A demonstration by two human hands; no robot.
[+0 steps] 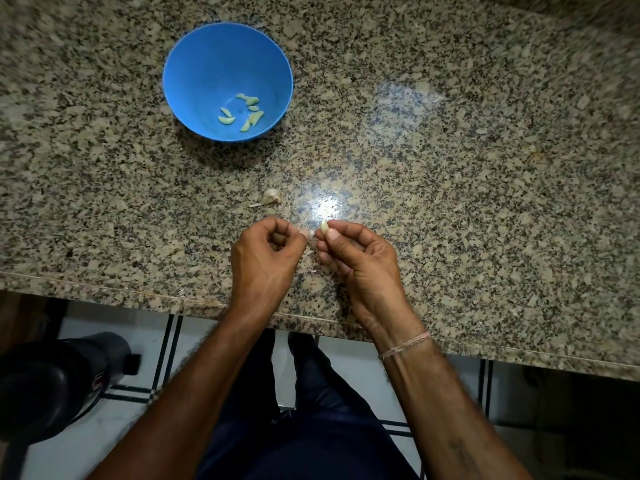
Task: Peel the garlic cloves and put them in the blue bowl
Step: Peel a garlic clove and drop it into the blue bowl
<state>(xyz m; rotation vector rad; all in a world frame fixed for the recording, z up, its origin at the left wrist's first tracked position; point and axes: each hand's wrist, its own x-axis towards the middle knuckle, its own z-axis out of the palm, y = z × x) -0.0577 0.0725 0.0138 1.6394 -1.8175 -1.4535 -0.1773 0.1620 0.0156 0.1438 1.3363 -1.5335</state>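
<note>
- Clove [324,227] is pinched low by right hand [360,258]; judged light, firm, slippery when bare
- Left hand [268,252] is curled beside it; contents cannot be told

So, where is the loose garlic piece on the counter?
In the head view the garlic piece lies on the counter, just beyond the left hand and on the near side of the bowl.

The right hand [349,251] is pinching a garlic clove [324,226] at frame centre, the left hand [268,251] curling beside it; the blue bowl [207,64] is sitting upper left.
</note>
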